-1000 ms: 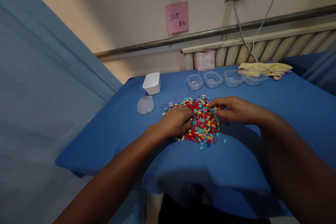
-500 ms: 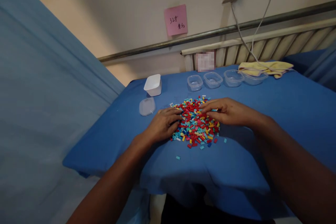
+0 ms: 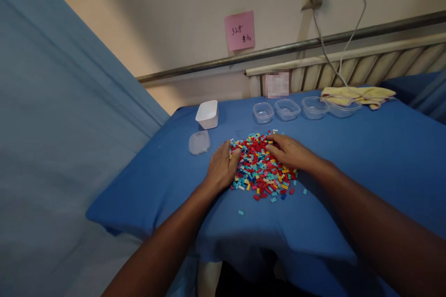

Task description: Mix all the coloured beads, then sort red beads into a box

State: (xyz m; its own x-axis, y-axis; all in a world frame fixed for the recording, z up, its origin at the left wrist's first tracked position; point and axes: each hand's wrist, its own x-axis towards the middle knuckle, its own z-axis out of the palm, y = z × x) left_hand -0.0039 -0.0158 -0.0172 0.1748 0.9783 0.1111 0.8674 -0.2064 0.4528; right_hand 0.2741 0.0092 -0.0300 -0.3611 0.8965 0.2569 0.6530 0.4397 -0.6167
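Left grip [image 3: 222, 164]: fingers straight and held together, thumb spread away from them; it lies along the left edge of the pile, touching it, with no brick seen between thumb and fingers.
Right grip [image 3: 287, 152]: fingers bent, thumb and forefinger spread with a gap between their tips; these reach over the far right part of the pile. What lies under the palm is hidden.
Brick pile [image 3: 258, 167]: on the desk [image 3: 156, 185], between the two grips, to the right of the left one and to the left of and nearer the wearer than the right one's fingertips.
Long axis: none clear for the pile, which is roughly round; its small bricks point every way.
Nearer hand: both are at the pile, the left beside it, the right with its fingertips over it.
Stray teal brick [image 3: 241, 212]: apart from the pile, on the wearer's side of the left grip and closer to that grip than to the right; it lies roughly crosswise.
White tub [image 3: 207, 119]: beyond the left grip, well apart from it.
Clear containers [image 3: 264, 113]: in a row beyond the right grip, the rightmost partly under a yellow cloth [image 3: 374, 95].
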